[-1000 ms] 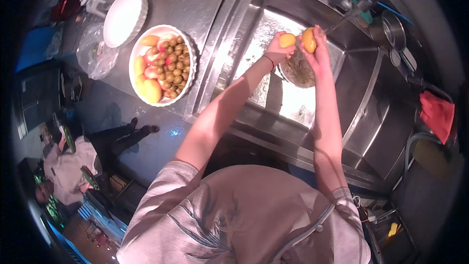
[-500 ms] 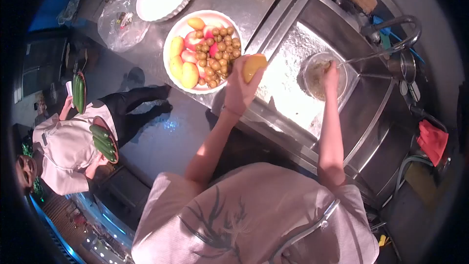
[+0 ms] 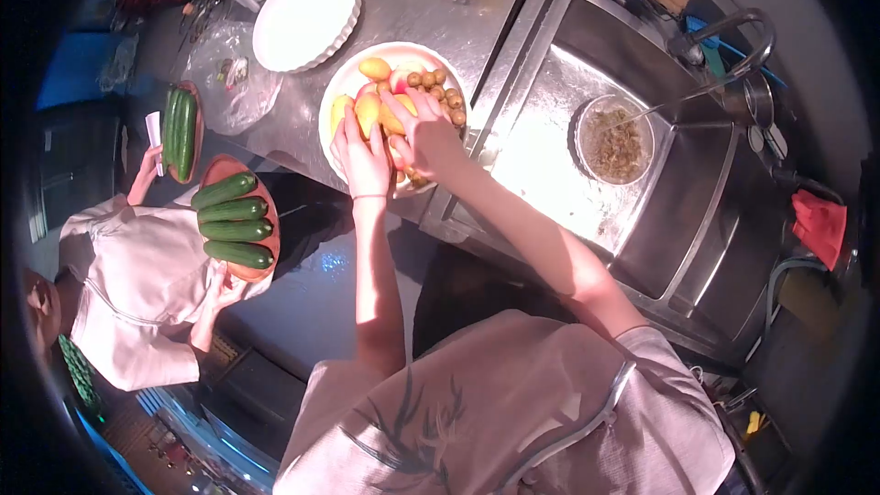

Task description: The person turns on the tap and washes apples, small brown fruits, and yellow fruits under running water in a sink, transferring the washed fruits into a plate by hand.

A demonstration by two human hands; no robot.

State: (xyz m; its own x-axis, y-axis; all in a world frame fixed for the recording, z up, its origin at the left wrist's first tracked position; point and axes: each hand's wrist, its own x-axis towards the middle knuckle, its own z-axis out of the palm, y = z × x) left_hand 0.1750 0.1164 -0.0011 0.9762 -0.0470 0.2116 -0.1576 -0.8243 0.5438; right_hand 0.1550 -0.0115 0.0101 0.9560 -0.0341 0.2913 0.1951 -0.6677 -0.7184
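Note:
A white fluted bowl (image 3: 327, 148) on the steel counter holds yellow mangoes (image 3: 374, 69), pinkish-red fruit and small round brown fruit that look like longans (image 3: 453, 101). My left hand (image 3: 364, 165) reaches into its near left side, fingers curled round a mango (image 3: 367, 114). Beside it, my right hand (image 3: 433, 139) crosses over from the right and grips another mango (image 3: 398, 112); its palm covers part of the longans. Away from both hands, a round container (image 3: 616, 142) of wet brownish-green bits stands in the sink (image 3: 541, 128).
A thin stream runs from the faucet (image 3: 756, 60) to the container. Behind the fruit stand a white fluted dish (image 3: 307, 18) and a clear plastic bag (image 3: 229, 78). At left, another person (image 3: 137, 266) carries cucumbers (image 3: 236, 220) on plates. Red gloves (image 3: 818, 227) hang at right.
My right hand has left the sink container and come to the fruit bowl. My left hand, with a yellow item, has moved left into the bowl. The other person has come closer.

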